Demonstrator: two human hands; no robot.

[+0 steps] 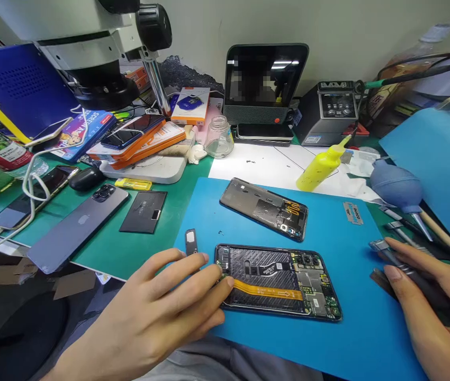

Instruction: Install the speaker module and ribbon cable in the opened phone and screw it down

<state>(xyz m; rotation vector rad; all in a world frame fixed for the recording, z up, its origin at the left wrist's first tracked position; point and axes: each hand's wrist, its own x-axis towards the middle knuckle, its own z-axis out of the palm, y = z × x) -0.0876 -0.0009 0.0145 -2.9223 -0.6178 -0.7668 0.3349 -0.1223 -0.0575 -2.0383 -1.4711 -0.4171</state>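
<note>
The opened phone lies flat on the blue mat, ahead of you, its inside facing up. Your left hand is at its 9 o'clock end, fingers bent over that edge — whether that grip pinches anything, I cannot tell. Your right hand, out at 3 o'clock, has its grip wrapped round a dark-handled tool, well apart from the phone. Opening up looks done: the back cover lies loose at 12 o'clock, and the circuit board and orange flex cable are exposed. Not in place, as far as shows — that cover, and apparently a small dark part lying outside the phone at 10 o'clock, just beside your left fingers.
</note>
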